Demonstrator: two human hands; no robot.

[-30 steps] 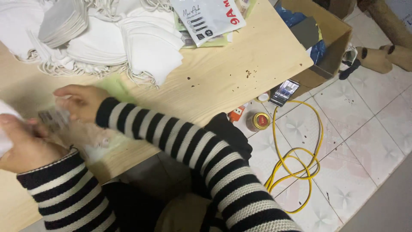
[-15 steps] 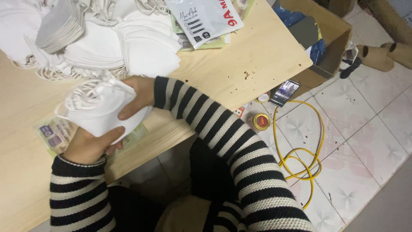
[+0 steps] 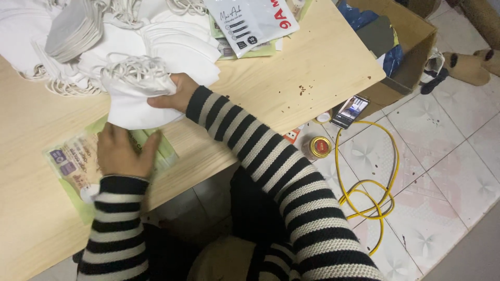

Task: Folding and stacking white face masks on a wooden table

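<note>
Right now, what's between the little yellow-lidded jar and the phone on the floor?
In the head view, only the yellow cable crosses between the yellow-lidded jar and the phone.

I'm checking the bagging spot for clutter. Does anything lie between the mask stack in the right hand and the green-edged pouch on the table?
Only the left hand, lying flat on the pouch. The right hand holds the mask stack just above the pouch's far edge; nothing else lies between.

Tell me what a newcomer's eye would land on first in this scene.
First, the right hand gripping a stack of white face masks at the middle of the wooden table. The left hand lies flat on a greenish printed packet at the near edge. On the tiled floor to the right, a coiled yellow cable stands out.
</note>
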